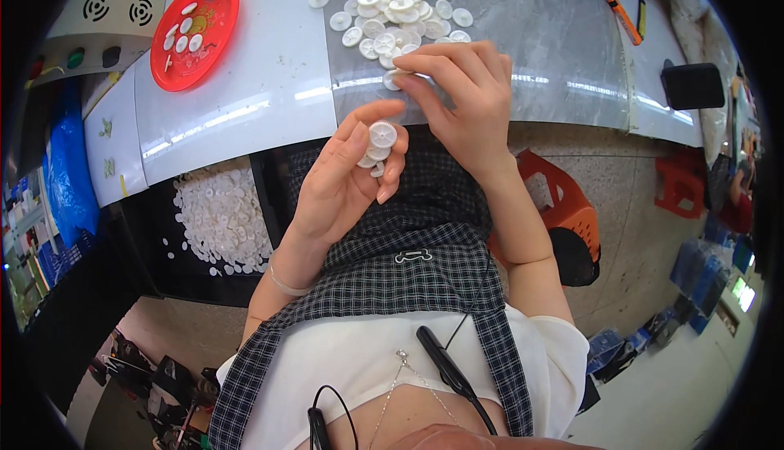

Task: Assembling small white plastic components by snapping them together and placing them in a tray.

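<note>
Several small white plastic gears (381, 135) rest in my left hand (335, 164), its fingers curled around them just off the table's front edge. My right hand (465, 95) is at the near side of a heap of white gears (400, 9). Between its thumb and forefinger it pinches one white gear (392, 80), partly covered by the fingertips. The heap spreads over the grey surface (539, 50) of the table, with loose gears lying around its rim.
A red plate (157, 64) with several white pieces stands on the table's left. Below the edge, a black bin (167, 274) holds many white parts. An orange cutter (624, 20) and a black rectangular device (692, 86) are at right. An orange stool (559, 184) stands beside me.
</note>
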Demonstrator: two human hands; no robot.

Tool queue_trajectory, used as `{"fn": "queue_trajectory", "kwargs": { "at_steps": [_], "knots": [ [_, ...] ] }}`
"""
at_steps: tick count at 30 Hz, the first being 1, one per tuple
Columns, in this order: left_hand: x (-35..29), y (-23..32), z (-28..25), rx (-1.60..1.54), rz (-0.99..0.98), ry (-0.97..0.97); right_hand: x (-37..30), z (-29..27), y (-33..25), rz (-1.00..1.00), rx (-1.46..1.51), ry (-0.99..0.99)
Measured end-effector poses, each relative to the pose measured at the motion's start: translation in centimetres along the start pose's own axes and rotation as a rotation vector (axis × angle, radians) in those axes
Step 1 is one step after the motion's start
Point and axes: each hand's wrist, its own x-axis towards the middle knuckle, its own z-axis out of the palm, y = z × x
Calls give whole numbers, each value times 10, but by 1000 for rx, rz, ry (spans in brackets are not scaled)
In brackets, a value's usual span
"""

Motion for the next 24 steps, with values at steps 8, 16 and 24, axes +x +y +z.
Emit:
{"fn": "queue_trajectory", "kwargs": {
  "at_steps": [8, 16, 24],
  "knots": [
    [0, -2, -6, -10, 37, -41, -2, -7, 1, 71, 91, 13],
    [0, -2, -4, -1, 47, -44, -5, -26, -18, 371, 504, -62],
    [-1, -2, 5, 248, 97, 15, -11, -27, -30, 483, 805, -150]
  ]
}}
